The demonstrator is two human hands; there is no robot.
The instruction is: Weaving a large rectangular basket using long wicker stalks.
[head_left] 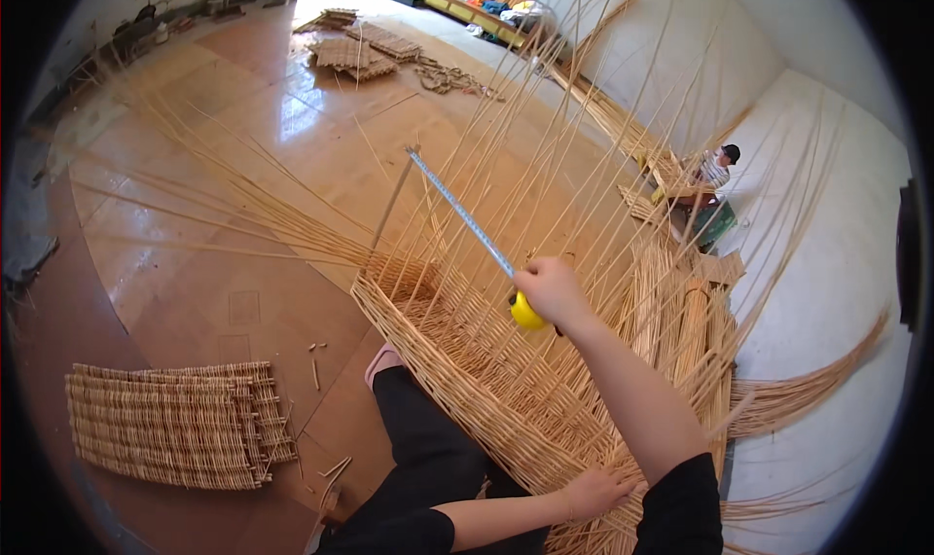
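My right hand (552, 290) is closed round a yellow tape measure (526, 312), held above a long woven wicker basket (465, 399). Its pale blade (462, 214) runs out to the far left, and the blade's end meets the tip of an upright stick (392, 205) at the basket's far corner. My left hand (595, 493) lies on the near end of the weave with its fingers stretched out. Long loose wicker rods (574, 117) stick up and fan outward from the basket's sides. My dark-trousered leg (428, 429) is beside the basket.
A stack of woven panels (170, 424) lies on the floor at left, more panels (355, 57) at the back. Rod bundles (671, 312) rest along the right wall. Another person (715, 171) sits there at far right. Stick scraps (336, 472) lie near my leg.
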